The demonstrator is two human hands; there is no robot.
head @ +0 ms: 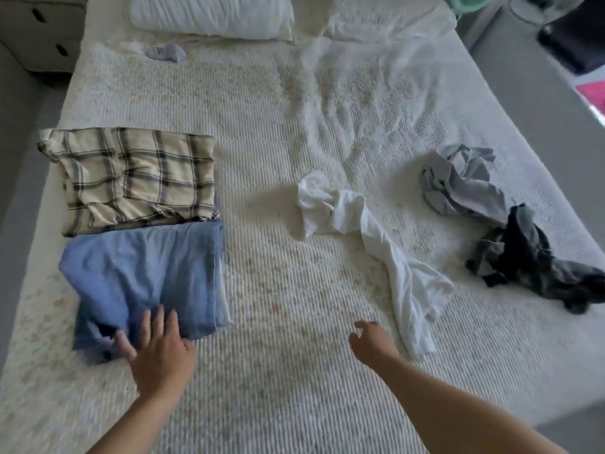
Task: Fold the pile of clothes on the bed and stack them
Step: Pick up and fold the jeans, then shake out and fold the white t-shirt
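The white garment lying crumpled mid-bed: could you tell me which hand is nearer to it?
Right. The right hand hovers just beside the white garment; the left hand rests on the folded blue garment.

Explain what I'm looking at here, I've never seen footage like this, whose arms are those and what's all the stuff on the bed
There is no machine here. One camera sits on a person's head, looking forward and down, so the two bare arms at the bottom are their own.

The surface is a bed with a white textured cover. On its left side lie two folded pieces: a plaid garment and, nearer the person, a blue garment. The left hand rests flat on the blue one, fingers straight. The right hand hangs open above the cover and holds nothing.

Still unfolded: a white garment in the middle, then a crumpled grey garment and a dark garment on the right. A pillow and a small sock lie at the far end.
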